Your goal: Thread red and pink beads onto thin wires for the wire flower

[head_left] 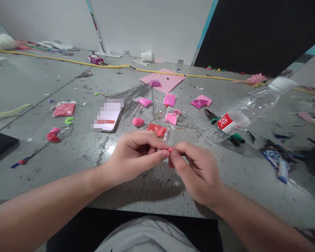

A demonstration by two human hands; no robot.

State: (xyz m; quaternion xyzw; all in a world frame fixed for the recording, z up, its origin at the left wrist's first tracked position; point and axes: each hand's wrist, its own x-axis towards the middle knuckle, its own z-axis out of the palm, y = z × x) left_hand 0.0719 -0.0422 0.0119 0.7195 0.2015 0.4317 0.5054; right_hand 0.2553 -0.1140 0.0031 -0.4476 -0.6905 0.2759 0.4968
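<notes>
Thumb and fingers of my left hand (136, 154) pinch a tiny piece of pink modelling clay (170, 149), and my right hand (196, 168) pinches the same piece from the other side. Both hands hover over the grey table (152, 196) near its front edge. Just beyond them lies a red clay packet (156, 130), with a loose pink clay lump (138, 121) to its left. Farther back are pink clay packets (169, 99) and a bundle of thin wires (131, 91). A phone (109, 117) rests left of the wires.
A tilted plastic bottle (248, 108) leans over green-handled pliers (236, 138) at the right. A yellow cable (94, 64) crosses the back, behind a pink paper sheet (170, 78). Another red packet (64, 109) and a clay-topped wire piece (52, 136) lie left. Scraps (278, 157) clutter the right.
</notes>
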